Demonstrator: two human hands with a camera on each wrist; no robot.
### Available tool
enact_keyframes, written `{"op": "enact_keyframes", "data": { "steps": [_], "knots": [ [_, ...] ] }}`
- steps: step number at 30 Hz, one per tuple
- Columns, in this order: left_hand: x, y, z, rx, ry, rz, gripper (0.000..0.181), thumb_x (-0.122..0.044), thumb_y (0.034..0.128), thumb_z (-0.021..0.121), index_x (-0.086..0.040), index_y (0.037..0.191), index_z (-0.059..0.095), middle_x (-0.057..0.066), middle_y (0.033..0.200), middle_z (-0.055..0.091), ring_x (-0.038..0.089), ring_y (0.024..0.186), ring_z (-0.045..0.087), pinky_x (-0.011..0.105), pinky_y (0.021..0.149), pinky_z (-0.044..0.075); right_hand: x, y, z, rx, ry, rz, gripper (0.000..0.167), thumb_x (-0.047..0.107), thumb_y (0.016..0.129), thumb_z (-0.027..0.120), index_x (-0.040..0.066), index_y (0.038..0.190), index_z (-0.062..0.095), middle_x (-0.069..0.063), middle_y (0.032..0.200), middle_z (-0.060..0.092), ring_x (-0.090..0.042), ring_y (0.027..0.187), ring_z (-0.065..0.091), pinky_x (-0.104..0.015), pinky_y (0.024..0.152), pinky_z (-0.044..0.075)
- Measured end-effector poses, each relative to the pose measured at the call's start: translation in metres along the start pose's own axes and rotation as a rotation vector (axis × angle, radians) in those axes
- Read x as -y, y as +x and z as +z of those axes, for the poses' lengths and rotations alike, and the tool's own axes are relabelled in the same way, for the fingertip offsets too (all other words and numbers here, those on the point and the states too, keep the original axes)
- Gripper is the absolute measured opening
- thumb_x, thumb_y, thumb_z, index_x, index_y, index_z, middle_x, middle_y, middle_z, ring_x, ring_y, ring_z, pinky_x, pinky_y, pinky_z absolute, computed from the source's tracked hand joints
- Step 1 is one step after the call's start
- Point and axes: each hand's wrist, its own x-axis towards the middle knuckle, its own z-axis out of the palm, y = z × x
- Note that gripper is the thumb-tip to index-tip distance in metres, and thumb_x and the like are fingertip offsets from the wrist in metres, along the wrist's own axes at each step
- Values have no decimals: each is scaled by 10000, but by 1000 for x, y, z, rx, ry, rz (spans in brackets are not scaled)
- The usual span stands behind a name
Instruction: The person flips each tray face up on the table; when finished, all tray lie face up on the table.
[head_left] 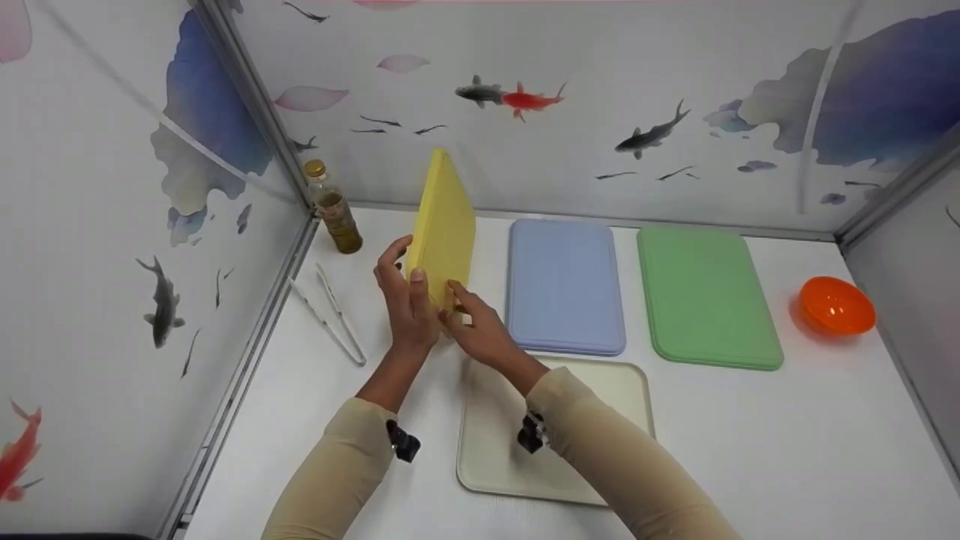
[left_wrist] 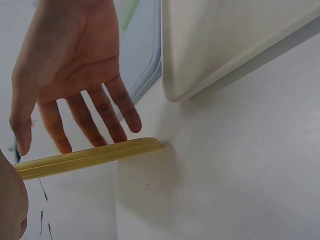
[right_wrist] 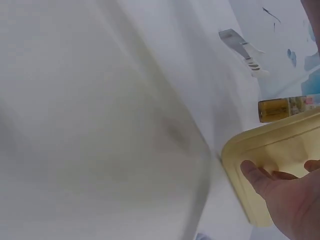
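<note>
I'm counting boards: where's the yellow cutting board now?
In the head view, the yellow cutting board is roughly upright between the left hand and right hand, left of the blue cutting board.

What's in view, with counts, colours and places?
Held board: one, yellow, upright, centre left
Middle board: one, blue, back centre
Right board: one, green, back right
Tray: one, beige, front centre
Bottle: one, amber contents, back left
Tongs: one, silver, left side
Bowl: one, orange, far right
Table: one, white, underneath
Walls: three, white, around table
Cameras: two, black, at wrists
Sleeves: two, beige, lower centre
Left grip: one, bare, on held board
Right grip: one, bare, on held board
</note>
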Motion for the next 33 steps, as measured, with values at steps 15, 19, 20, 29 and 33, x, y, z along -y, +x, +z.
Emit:
{"op": "enact_keyframes", "data": {
  "steps": [15, 19, 20, 29, 33],
  "knots": [
    [-10, -9, 10, 64, -111, -9, 926, -824, 1076, 287, -39, 1556, 381, 201, 1594, 426, 408, 1482, 405, 566, 1206, 257, 63, 29, -25, -116, 3, -192, 701, 271, 1142, 623, 97, 1748, 315, -228, 1769, 316, -420, 1567, 490, -556, 1075, 599],
    [-9, -11, 12, 72, -144, 4, 887, -801, 1088, 304, -50, 1558, 359, 188, 1623, 432, 336, 1535, 381, 608, 1244, 279, 77, 32, -29, -143, -34, -225, 715, 298, 1119, 677, 122, 1736, 363, -187, 1812, 263, -409, 1613, 424, -572, 1114, 576],
    [-9, -12, 12, 73, -152, 8, 882, -798, 1089, 310, -52, 1557, 351, 186, 1626, 437, 329, 1540, 382, 607, 1247, 294, 79, 32, -29, -148, -50, -236, 714, 292, 1111, 691, 135, 1733, 377, -172, 1818, 262, -407, 1616, 411, -572, 1125, 569],
    [-8, -15, 15, 102, -219, 6, 862, -776, 1096, 334, -55, 1567, 301, 174, 1642, 474, 301, 1434, 424, 438, 1100, 398, 78, 31, -32, -175, -188, -326, 735, 103, 1044, 760, 113, 1703, 435, -142, 1803, 346, -414, 1459, 463, -537, 1129, 572],
    [-9, -15, 15, 109, -236, 17, 852, -756, 1107, 341, -34, 1557, 297, 184, 1635, 481, 297, 1506, 417, 451, 1150, 417, 74, 31, -34, -179, -172, -337, 721, 103, 1051, 756, 98, 1698, 439, -157, 1796, 354, -429, 1447, 472, -573, 1100, 587]
  ]
}}
